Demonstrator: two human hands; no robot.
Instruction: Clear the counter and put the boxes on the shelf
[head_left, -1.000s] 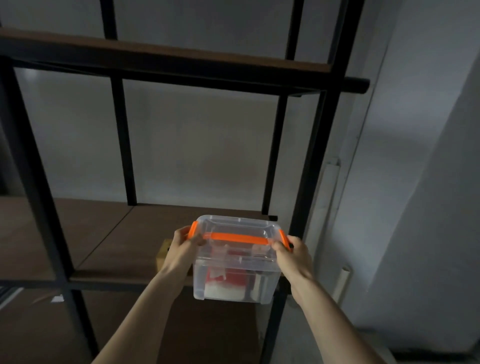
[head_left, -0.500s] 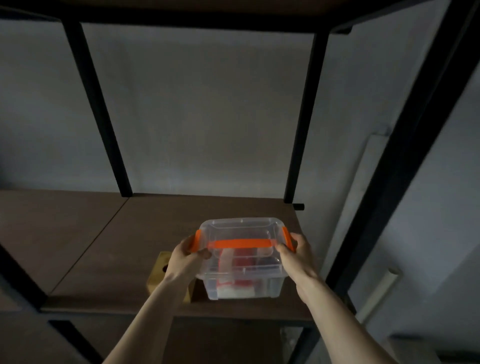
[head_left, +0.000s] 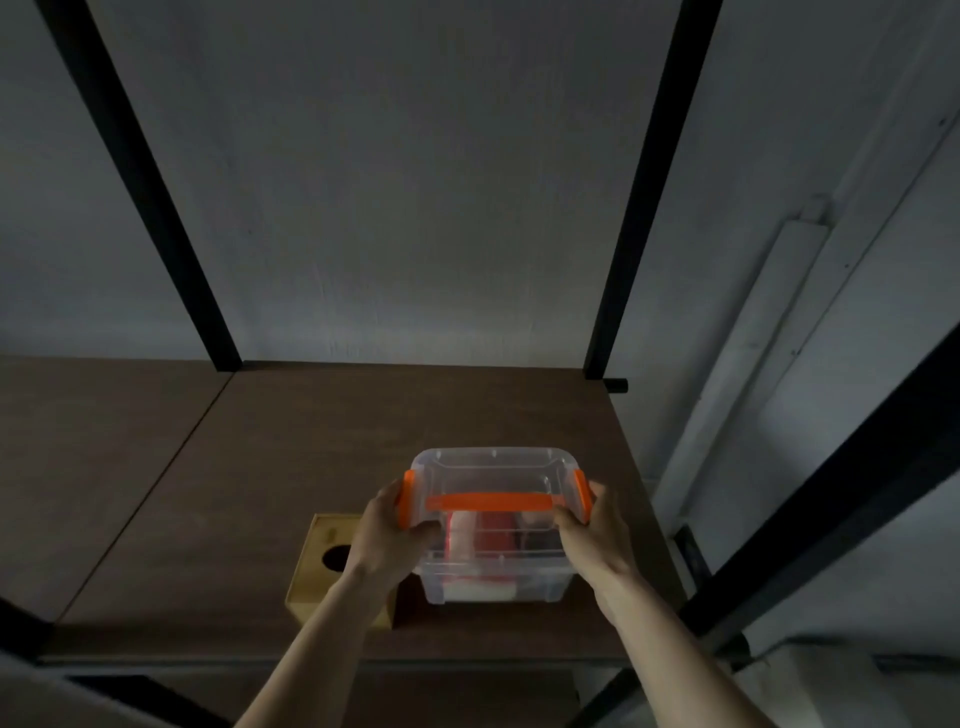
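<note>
You've got the clear plastic box w/ orange handle & clips (head_left: 493, 525) clamped at both ends, left hand (head_left: 387, 535) and right hand (head_left: 592, 535), so it stays level. It sits over the brown wooden shelf board (head_left: 322, 441), just beside the yellow wooden box w/ round hole (head_left: 324, 561), prob. to line them up.

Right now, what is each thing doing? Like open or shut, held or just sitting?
Clear plastic box: lid shut, orange handle lying flat, held over the shelf.
Left hand: gripping the box's left end.
Right hand: gripping the box's right end.
Wooden box with round hole: sitting on the shelf, untouched.
</note>
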